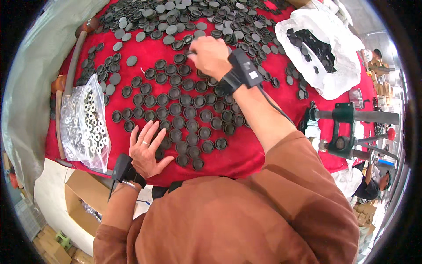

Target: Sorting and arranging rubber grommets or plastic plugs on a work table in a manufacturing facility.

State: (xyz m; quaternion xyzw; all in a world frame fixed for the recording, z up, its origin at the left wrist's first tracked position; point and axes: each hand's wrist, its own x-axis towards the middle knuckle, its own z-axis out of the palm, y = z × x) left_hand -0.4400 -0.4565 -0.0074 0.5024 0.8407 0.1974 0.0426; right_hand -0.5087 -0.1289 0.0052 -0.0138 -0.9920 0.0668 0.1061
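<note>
Several round black plastic caps [191, 112], most with their hollow side up, cover the middle of a red cloth [237, 158]. My left hand [147, 152] lies with fingers spread at the near left edge of these caps, its fingertips beside the closest ones. Farther out, my right hand [211, 57] has its fingers bent together. A dark cap edge [191, 52] shows at those fingertips; the rest of it is hidden by the hand, which is slightly blurred.
A heap of more caps [171, 15] fills the far side. Left stand a clear bag of white-and-metal rings [90, 127] and a hammer [78, 57]. Right are a white sack with black pieces [323, 50] and a green hand press [345, 127]. An open carton [85, 198] sits below left.
</note>
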